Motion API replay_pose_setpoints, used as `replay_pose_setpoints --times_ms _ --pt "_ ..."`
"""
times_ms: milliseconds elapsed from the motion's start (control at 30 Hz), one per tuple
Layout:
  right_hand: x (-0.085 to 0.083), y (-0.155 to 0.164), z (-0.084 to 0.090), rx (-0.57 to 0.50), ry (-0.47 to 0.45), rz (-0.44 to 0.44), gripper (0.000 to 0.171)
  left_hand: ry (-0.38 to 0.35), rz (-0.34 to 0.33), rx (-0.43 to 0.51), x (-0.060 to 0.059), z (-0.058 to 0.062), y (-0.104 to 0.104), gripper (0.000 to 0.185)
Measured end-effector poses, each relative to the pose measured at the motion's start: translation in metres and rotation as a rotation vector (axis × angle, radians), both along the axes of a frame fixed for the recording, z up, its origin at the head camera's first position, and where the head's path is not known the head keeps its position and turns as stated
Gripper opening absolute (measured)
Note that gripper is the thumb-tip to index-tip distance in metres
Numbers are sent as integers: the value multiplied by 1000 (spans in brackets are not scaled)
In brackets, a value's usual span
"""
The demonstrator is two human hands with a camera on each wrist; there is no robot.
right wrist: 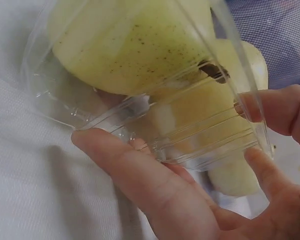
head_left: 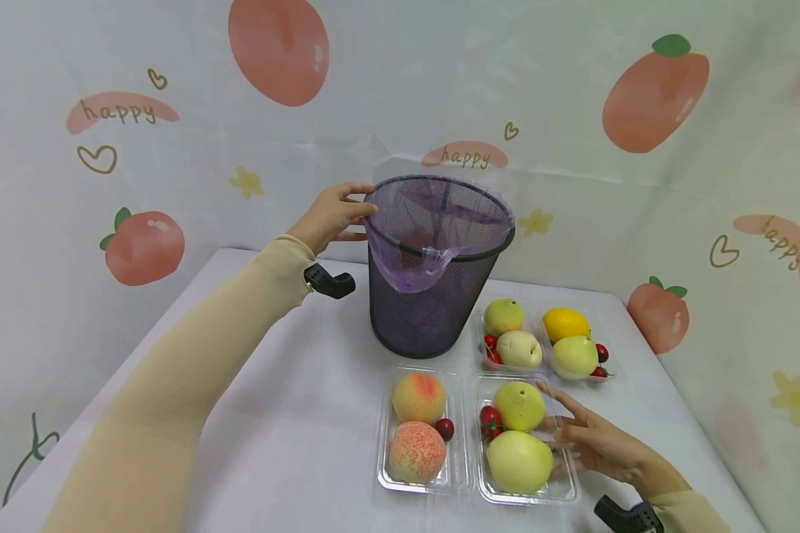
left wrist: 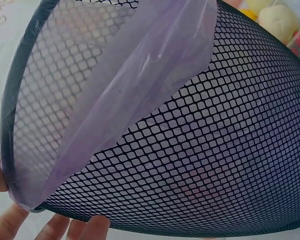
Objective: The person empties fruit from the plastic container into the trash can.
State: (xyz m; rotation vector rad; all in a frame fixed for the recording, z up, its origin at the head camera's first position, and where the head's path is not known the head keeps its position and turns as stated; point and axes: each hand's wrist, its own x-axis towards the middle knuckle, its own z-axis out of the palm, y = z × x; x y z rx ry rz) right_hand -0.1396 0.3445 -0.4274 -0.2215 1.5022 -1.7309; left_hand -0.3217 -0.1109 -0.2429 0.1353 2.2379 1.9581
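In the head view my left hand point(head_left: 333, 218) grips the left rim of a black mesh wastebasket point(head_left: 413, 311). A thin purple bag point(head_left: 410, 270) lines it and folds over the rim. The left wrist view shows my fingertips point(left wrist: 96, 227) against the outside of the mesh. My right hand point(head_left: 596, 440) holds the right side of a clear plastic box point(head_left: 560, 494) with two yellow-green fruits point(head_left: 520, 463) and small red fruits point(head_left: 490, 422). Seen from the right wrist, the fingers are spread along the box's ribbed wall point(right wrist: 200, 127).
Left of the held box stands a clear box point(head_left: 388, 477) with two peaches point(head_left: 418, 451) and a dark red cherry point(head_left: 445, 429). Behind are two more fruit boxes, one with pale fruits point(head_left: 520, 349), the other with a lemon point(head_left: 565, 324). A patterned curtain point(head_left: 373, 118) hangs behind the white table point(head_left: 287, 444).
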Motion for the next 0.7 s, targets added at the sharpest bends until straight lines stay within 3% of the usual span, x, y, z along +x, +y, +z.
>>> replay_pose_setpoints --times_ms 333,700 --pt "2 4 9 -2 30 -24 66 0 3 -7 -1 -1 -1 50" --pt "-8 2 45 -81 162 -11 70 7 0 -9 0 0 0 51"
